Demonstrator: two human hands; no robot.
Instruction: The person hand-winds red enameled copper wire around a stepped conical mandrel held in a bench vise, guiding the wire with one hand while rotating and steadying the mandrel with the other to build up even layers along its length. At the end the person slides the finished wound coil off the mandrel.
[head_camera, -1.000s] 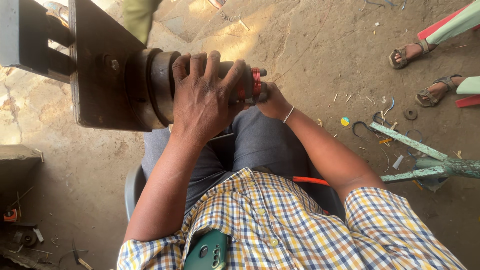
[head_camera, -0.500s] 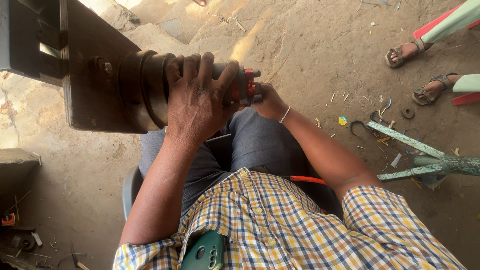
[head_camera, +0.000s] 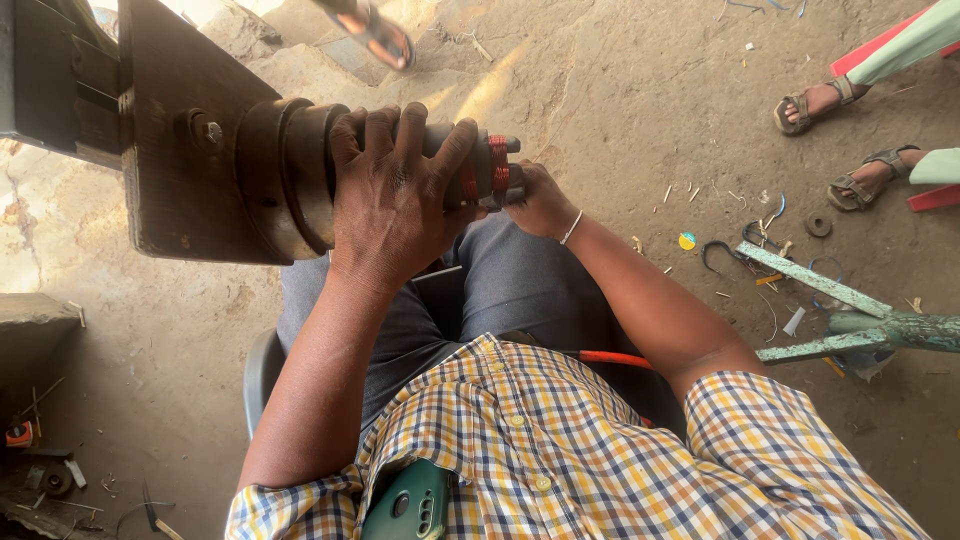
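- left hand wrapped over the top of a dark cylinder, fingers spread and clamped down on it
- the dark cylinder sticks out to the right from a round dark flange, which sits on a heavy dark metal plate at far left; all held above the person's lap
- red wire coil wound around the right end of the cylinder, just right of the left hand's fingertips
- right hand at the right end of the cylinder, touching the coil; fingers mostly hidden behind it, can't tell how it grips; thin bracelet on the wrist
- person seated on a grey chair, checked shirt, green phone in the chest pocket
- dirt floor all around; pale green metal frame lying to the right, small scraps and hooks near it
- another person's sandalled feet at far right
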